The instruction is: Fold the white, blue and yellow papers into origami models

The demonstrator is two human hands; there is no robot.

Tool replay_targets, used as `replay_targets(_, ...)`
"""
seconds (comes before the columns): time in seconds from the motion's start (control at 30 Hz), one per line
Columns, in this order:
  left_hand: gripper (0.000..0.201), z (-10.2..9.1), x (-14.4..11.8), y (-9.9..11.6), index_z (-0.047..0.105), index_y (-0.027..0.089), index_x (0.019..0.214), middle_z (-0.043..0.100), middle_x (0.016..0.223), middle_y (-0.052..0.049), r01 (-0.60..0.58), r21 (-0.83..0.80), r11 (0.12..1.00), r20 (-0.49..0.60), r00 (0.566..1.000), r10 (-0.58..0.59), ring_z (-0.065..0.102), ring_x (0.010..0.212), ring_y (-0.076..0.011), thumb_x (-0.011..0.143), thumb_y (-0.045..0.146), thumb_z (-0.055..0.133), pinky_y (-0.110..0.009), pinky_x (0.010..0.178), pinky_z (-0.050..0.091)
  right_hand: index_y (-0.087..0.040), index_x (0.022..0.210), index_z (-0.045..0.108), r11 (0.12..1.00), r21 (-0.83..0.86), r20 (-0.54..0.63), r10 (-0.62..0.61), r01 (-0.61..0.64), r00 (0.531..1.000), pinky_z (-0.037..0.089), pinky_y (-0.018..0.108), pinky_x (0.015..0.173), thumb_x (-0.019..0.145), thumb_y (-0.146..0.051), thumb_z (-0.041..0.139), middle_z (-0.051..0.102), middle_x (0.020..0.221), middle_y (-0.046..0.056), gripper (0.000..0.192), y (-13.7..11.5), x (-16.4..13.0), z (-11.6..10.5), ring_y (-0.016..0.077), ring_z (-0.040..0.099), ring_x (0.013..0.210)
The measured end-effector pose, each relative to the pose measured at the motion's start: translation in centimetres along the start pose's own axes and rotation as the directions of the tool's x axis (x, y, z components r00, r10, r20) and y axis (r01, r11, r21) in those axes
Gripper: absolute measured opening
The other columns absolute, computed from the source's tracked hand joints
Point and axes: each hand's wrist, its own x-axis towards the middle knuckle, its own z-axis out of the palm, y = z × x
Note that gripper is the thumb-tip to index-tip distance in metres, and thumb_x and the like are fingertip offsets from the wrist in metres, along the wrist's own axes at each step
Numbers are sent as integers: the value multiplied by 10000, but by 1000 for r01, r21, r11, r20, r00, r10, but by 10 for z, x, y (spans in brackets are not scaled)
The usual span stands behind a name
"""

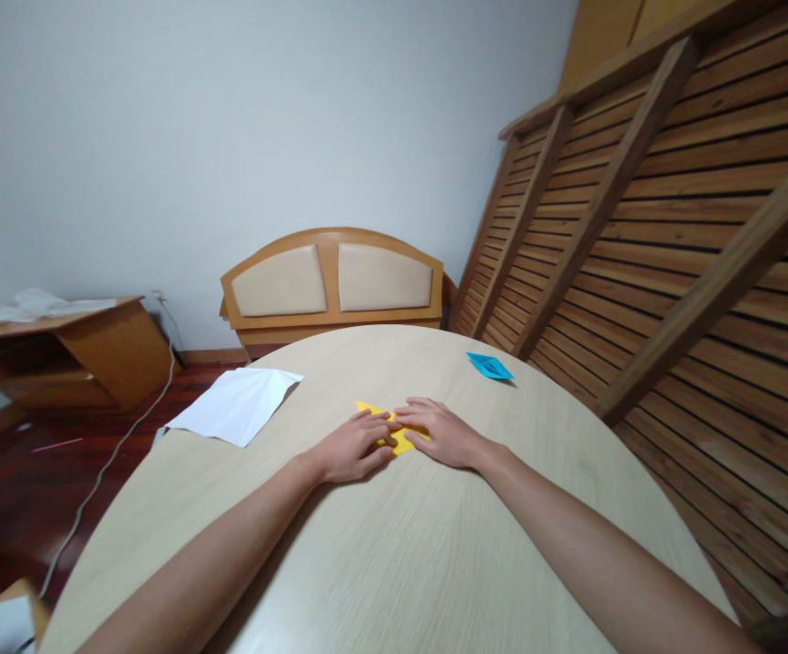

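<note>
Pale round table (394,563): left hand (353,450) and right hand (441,433) press flattened, unclenched fingers (384,420) on yellow origami paper (400,442), pinning its fold.

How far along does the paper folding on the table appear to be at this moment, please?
Done, by the look of it: a folded blue paper piece lies apart on the round table. In hand: the left hand and right hand press flat on a partly folded yellow paper. Left: white paper lies flat, unshaped, at the table's edge.
</note>
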Motion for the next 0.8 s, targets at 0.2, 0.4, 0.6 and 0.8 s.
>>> replay_targets(0.2, 253, 0, 0, -6, 652, 216, 1067, 681, 1221, -50, -25, 47, 999, -38, 999, 27, 582, 1174, -209, 877, 118, 517, -409, 1082, 372, -254, 1282, 651, 999, -32, 53, 19, -17, 998, 373, 473, 1106, 938, -342, 540, 657, 1311, 42, 372, 2, -4, -6, 288, 464, 1332)
replay_targets(0.4, 351, 0, -1, -13, 677, 237, 1096, 728, 1127, -23, 51, 157, 986, -52, 998, -43, 611, 1086, -202, 857, 56, 494, -407, 1029, 387, -234, 1180, 705, 992, -117, 11, -46, 47, 999, 406, 466, 1059, 874, -321, 617, 727, 1156, 54, 330, -2, -2, -12, 297, 523, 1257)
replay_targets(0.6, 254, -4, 1, -7, 665, 216, 1101, 743, 1058, -59, 109, 271, 956, -50, 994, -99, 641, 1019, -244, 894, 199, 520, -423, 953, 436, -208, 934, 763, 977, -148, 0, -152, 151, 988, 422, 428, 1017, 844, -276, 635, 751, 966, 70, 171, -16, 0, -16, 262, 614, 1104)
replay_targets(0.8, 268, -1, 0, -4, 657, 210, 1123, 666, 1283, -71, 75, 202, 976, -28, 997, -71, 636, 1108, -249, 928, 279, 485, -409, 1028, 439, -201, 1042, 714, 996, -31, -5, -85, 84, 996, 458, 375, 966, 918, -266, 544, 729, 1036, 79, 220, -25, 1, -12, 224, 636, 1063)
